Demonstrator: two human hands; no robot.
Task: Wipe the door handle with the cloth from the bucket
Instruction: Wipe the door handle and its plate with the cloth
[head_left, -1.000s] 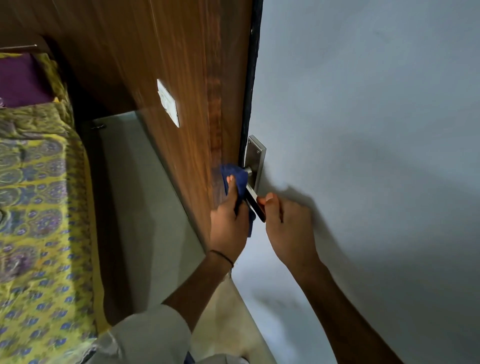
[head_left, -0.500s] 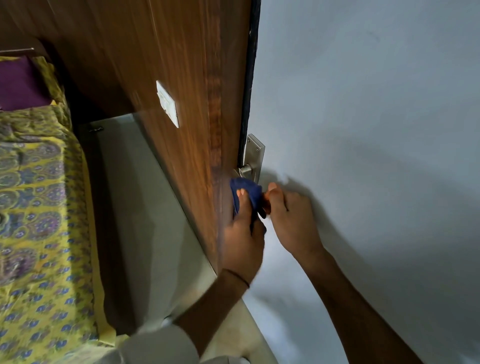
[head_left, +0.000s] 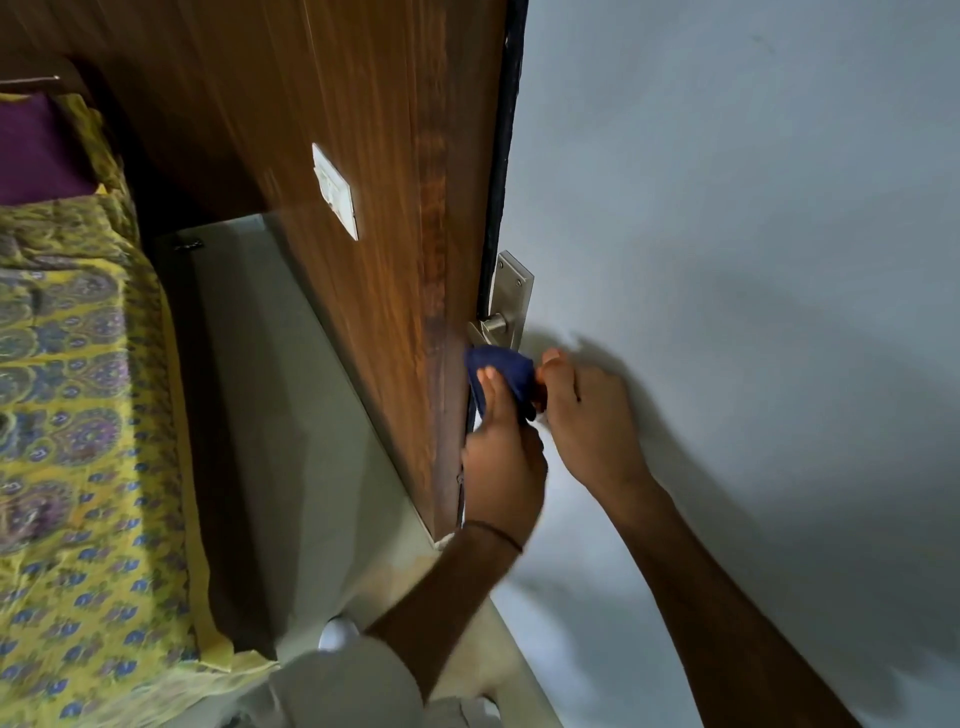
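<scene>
A silver door handle with its backplate sits on the edge of a pale grey door. Its lever runs down under a dark blue cloth and is mostly hidden. My left hand grips the cloth, wrapped around the lever, thumb on top. My right hand is closed on the lever's lower end, just right of the cloth, touching it. No bucket is in view.
A dark wooden panel with a white switch plate stands left of the door. A bed with a yellow patterned cover fills the left side. Pale floor lies between the bed and the panel.
My left hand has slid the cloth down the lever from near the backplate toward my right hand, uncovering the handle's stem. My right hand has stayed at the lever's end.
</scene>
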